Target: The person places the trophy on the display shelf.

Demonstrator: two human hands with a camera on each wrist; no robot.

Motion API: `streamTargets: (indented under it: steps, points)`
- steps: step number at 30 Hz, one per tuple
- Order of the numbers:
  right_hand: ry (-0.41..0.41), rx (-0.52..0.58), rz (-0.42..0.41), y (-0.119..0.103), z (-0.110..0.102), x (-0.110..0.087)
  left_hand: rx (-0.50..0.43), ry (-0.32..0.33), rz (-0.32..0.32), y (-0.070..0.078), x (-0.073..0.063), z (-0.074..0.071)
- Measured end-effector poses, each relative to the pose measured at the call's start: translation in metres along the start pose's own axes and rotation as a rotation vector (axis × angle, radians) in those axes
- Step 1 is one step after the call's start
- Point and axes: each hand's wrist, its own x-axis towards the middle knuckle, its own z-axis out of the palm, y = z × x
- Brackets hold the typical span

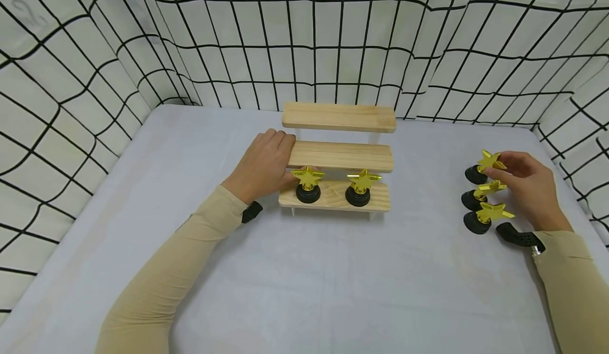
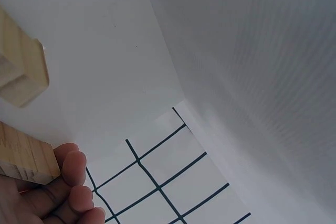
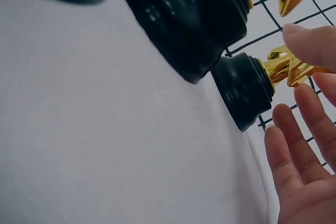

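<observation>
A three-tier wooden display shelf [image 1: 340, 156] stands on the white cloth. My left hand [image 1: 266, 164] grips the left end of its middle board; in the left wrist view, curled fingers [image 2: 73, 169] wrap that board's end [image 2: 31, 156]. Two gold star trophies with round black bases, a left one [image 1: 308, 185] and a right one [image 1: 359, 189], stand on the lowest board. At the right, my right hand [image 1: 533, 187] pinches the star of the farthest trophy [image 1: 476, 174] between thumb and index finger. The other fingers stay extended in the right wrist view.
Two more star trophies, a middle one [image 1: 472, 199] and a near one [image 1: 478, 222], are on the cloth [image 1: 333, 290] close beside the right hand. White walls with black grid lines [image 1: 314, 47] border the back and sides.
</observation>
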Motion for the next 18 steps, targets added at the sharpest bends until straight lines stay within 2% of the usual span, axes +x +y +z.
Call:
streamTargets:
  steps: [9, 14, 18]
  points:
    - [-0.028, 0.065, -0.049, 0.0045, 0.0024, 0.0002, 0.019, -0.007, -0.001, -0.0008, 0.0004, -0.0003]
    - [-0.044, 0.027, -0.061, 0.0037, 0.0039, 0.0006, 0.01, 0.006, -0.003, -0.0014, -0.0002, 0.0003]
    - [-0.05, 0.0, -0.038, 0.0034, 0.0045, -0.0001, 0.001, 0.012, 0.002, -0.001, -0.0001, 0.0009]
